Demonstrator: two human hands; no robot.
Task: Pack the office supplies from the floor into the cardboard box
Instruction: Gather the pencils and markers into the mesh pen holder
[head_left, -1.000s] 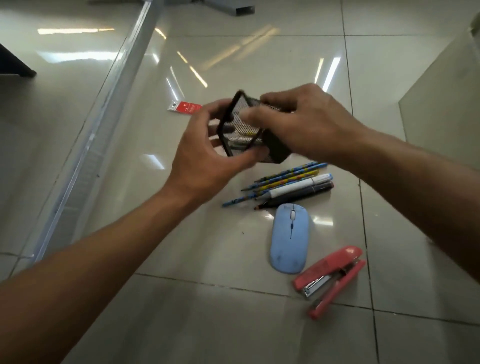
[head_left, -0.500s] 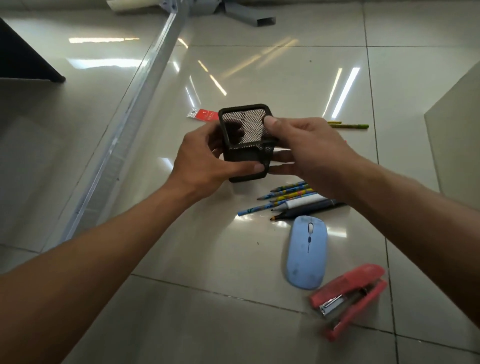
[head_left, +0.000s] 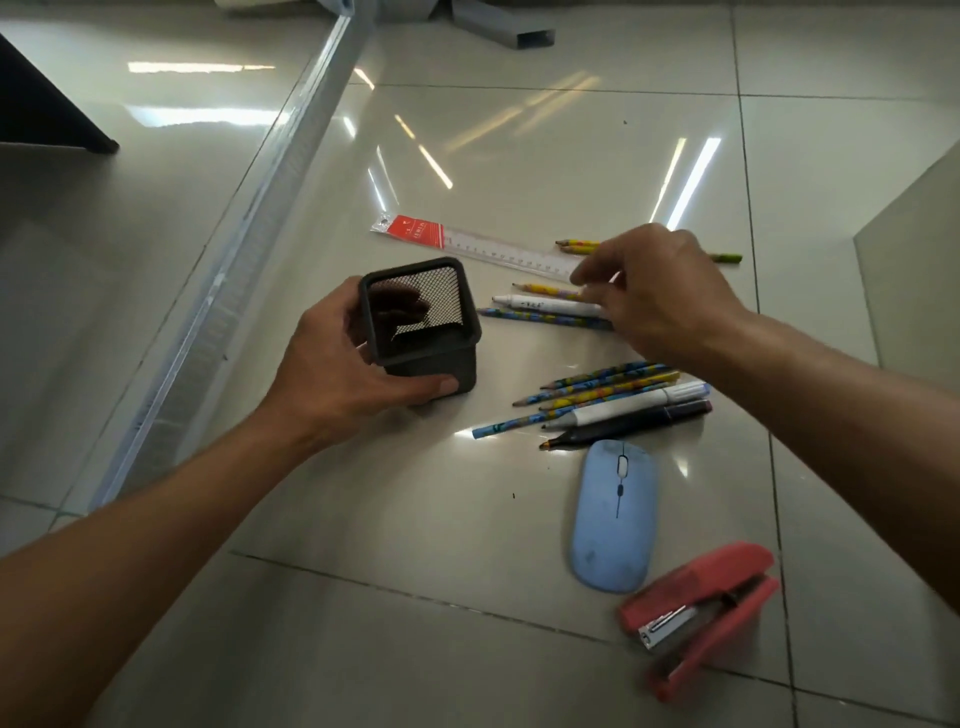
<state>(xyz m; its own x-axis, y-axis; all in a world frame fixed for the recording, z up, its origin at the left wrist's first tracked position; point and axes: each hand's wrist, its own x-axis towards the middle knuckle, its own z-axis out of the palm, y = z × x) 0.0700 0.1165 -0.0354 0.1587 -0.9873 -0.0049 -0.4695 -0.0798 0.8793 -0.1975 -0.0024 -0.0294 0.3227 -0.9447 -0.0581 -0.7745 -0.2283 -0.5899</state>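
Observation:
My left hand (head_left: 343, 374) grips a black mesh pen holder (head_left: 423, 322), upright and empty, just above the floor. My right hand (head_left: 660, 291) hovers with fingers apart over a white marker (head_left: 540, 304) and two patterned pencils beside it, holding nothing. Nearer to me lies a bundle of pencils and markers (head_left: 613, 400). A clear ruler with a red tag (head_left: 467, 241), a light blue mouse (head_left: 615, 514) and a red stapler (head_left: 701, 613) lie on the tiles. The box's pale side (head_left: 914, 249) shows at the right edge.
A long grey metal rail (head_left: 249, 244) runs diagonally across the floor on the left. A dark furniture corner (head_left: 47, 114) sits at the far left. Grey metal profiles (head_left: 509, 31) lie at the top. More pencils (head_left: 727, 257) lie behind my right hand.
My right hand has let go of the pen holder and moved right over the marker and pencils. My left hand has lowered the holder toward the floor, and the view has tilted up.

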